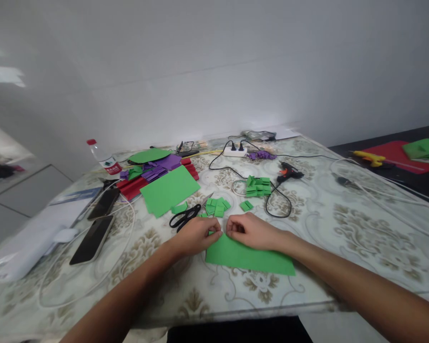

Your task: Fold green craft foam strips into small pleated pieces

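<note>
A green paper sheet (250,259) lies flat near the front of the table. At its far left corner my left hand (202,233) is closed, fingertips pinched on the sheet's edge. Just to the right, my right hand (252,230) is also closed on the far edge, its fingers curled and partly hiding the paper. Black-handled scissors (186,217) rest beyond my left hand, blades pointing away. Small folded green paper pieces (218,206) lie beyond both hands, with a single folded piece (246,206) beside them.
Green sheets (171,190) overlap purple and red paper at the back left. Two phones (92,240) and a red-capped bottle (107,159) stand left. A black glue gun (289,172), its cord, a power strip (235,151) and a green paper pile (258,186) lie beyond.
</note>
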Available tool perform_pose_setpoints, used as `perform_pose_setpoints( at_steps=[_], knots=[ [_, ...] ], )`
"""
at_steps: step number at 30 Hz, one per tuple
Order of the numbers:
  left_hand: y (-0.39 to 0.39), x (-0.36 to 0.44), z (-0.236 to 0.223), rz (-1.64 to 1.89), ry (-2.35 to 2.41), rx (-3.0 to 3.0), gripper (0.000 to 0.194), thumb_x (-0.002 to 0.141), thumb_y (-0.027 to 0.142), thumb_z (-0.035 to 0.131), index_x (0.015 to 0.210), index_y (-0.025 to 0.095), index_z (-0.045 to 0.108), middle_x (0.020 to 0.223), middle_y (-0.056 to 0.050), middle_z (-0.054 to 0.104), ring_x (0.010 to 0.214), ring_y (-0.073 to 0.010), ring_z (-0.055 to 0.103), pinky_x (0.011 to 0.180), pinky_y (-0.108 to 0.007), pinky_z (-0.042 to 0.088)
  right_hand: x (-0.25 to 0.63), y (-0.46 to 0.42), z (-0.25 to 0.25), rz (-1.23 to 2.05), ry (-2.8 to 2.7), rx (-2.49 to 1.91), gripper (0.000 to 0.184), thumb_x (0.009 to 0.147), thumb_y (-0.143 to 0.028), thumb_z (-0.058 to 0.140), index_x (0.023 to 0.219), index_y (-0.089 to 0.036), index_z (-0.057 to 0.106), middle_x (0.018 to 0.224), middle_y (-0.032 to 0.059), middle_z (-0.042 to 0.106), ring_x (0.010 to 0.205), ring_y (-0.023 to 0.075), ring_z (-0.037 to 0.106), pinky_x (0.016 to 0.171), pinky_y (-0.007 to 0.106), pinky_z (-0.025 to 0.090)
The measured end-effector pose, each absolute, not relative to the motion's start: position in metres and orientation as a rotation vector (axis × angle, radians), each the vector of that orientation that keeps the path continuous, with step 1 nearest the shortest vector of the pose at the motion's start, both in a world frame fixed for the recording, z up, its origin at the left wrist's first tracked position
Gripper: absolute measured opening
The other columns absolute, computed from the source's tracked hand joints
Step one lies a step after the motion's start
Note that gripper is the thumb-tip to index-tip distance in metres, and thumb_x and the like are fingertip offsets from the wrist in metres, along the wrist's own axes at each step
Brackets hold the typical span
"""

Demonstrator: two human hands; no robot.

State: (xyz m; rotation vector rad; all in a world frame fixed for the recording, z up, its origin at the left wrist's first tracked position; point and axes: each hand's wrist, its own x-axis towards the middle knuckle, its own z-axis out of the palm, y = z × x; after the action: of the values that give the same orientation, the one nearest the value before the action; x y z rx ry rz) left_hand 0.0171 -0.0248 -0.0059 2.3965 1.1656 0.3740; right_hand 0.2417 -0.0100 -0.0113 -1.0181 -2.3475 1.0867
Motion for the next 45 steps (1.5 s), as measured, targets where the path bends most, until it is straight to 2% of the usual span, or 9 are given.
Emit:
perform_pose_setpoints(
  at_steps=[45],
  knots=[
    [-0.0246, 0.0177, -0.0035, 0.368, 1.164, 2.417, 0.012, 0.091, 0.025, 0.057, 0.088, 0.018, 0.066, 0.074, 0.0, 0.066, 0.064, -0.0129, 0.057, 0.061, -0.022, 0.036, 0.2421, -0.0107, -0.0132, 1.016, -2.382, -0.995, 0.007, 0.087, -0.018, 0.059, 0.083, -0.015, 0.064, 0.07, 0.0002, 0.066, 0.061, 0.0123, 0.058, 0.057, 0.022, 0.038]
  ],
)
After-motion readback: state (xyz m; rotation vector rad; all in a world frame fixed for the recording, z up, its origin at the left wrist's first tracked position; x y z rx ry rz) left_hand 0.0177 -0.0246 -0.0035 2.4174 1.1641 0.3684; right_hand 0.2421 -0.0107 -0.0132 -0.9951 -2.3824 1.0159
